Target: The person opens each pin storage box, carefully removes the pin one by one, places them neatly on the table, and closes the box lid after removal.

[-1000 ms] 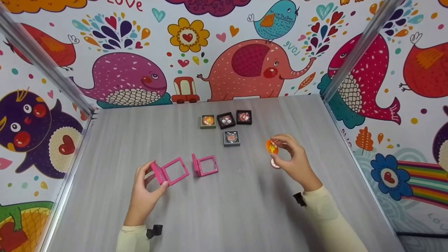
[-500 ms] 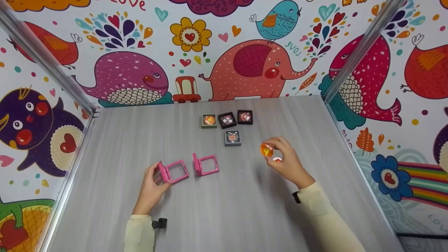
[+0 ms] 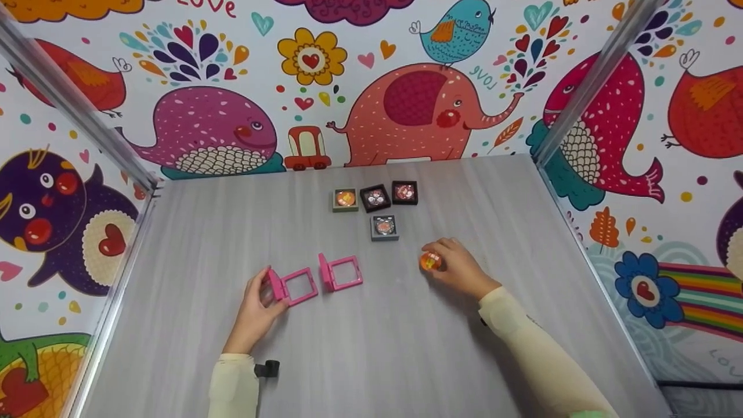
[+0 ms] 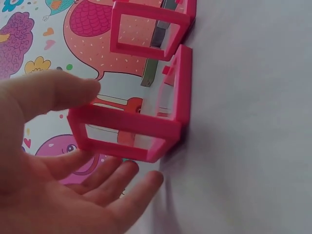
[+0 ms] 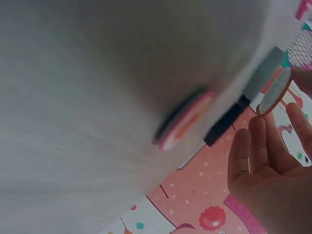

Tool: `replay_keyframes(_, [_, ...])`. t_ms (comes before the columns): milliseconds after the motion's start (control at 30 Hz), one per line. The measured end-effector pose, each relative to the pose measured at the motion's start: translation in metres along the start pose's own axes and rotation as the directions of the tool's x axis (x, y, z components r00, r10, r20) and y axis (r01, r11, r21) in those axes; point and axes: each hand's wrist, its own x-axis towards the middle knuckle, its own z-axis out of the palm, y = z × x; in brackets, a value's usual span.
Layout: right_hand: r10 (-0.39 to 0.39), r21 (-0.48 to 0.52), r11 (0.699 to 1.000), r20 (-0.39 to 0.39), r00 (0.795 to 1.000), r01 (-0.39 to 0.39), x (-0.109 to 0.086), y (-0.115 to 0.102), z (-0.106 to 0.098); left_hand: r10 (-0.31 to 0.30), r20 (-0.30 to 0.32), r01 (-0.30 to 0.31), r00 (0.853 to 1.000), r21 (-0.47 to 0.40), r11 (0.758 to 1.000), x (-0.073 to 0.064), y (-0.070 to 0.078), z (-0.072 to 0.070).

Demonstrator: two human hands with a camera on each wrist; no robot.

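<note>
My left hand (image 3: pixel 258 307) pinches the raised lid of a pink hinged display frame (image 3: pixel 302 287), which stands folded open on the table. In the left wrist view the thumb and a finger meet the lid (image 4: pixel 126 126), with the other fingers spread below. A second open pink frame (image 3: pixel 345 273) stands just to the right. My right hand (image 3: pixel 461 267) pinches a round orange badge (image 3: pixel 430 261) by its edge, above the table. From the right wrist view I see the badge's pale back (image 5: pixel 275 91). Another round badge (image 5: pixel 187 121) lies blurred on the table, hidden in the head view.
Several small square boxes with round badges in them stand at the back: an olive one (image 3: pixel 345 200), two black ones (image 3: pixel 404 193) and a grey one (image 3: pixel 384 227). Walls printed with cartoon animals (image 3: pixel 406 116) enclose the grey table (image 3: pixel 360 360) at the back and sides.
My right hand has moved left and slightly nearer with the orange badge, covering the loose badge beside it. My left hand has shifted right, bringing its pink frame closer to the other one.
</note>
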Motion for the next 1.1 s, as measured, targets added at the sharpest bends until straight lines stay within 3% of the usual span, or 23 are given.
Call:
replay_keyframes(300, [0.037, -0.103, 0.994, 0.100, 0.994, -0.027, 0.004, 0.004, 0.011, 0.003, -0.047, -0.002, 0.999, 0.023, 1.000, -0.019, -0.003, -0.008])
replay_keyframes(500, [-0.023, -0.102, 0.994, 0.126, 0.992, 0.036, 0.011, 0.002, 0.008, 0.034, -0.139, -0.020, 0.990, 0.102, 0.995, -0.037, 0.004, -0.011])
replay_keyframes(633, [-0.048, -0.015, 0.999, 0.095, 0.994, 0.049, 0.029, -0.001, 0.005, 0.067, -0.187, -0.040, 0.980, 0.142, 0.989, -0.047, 0.012, -0.010])
replay_keyframes(833, [0.001, 0.116, 0.993, 0.109, 0.994, -0.014, 0.065, -0.004, 0.011, 0.095, -0.203, -0.070, 0.975, 0.129, 0.989, -0.052, 0.013, -0.007])
replay_keyframes(1100, [0.121, 0.128, 0.981, 0.198, 0.973, -0.148, 0.108, -0.003, 0.025, 0.058, -0.204, -0.034, 0.977, 0.121, 0.992, -0.058, 0.006, -0.008])
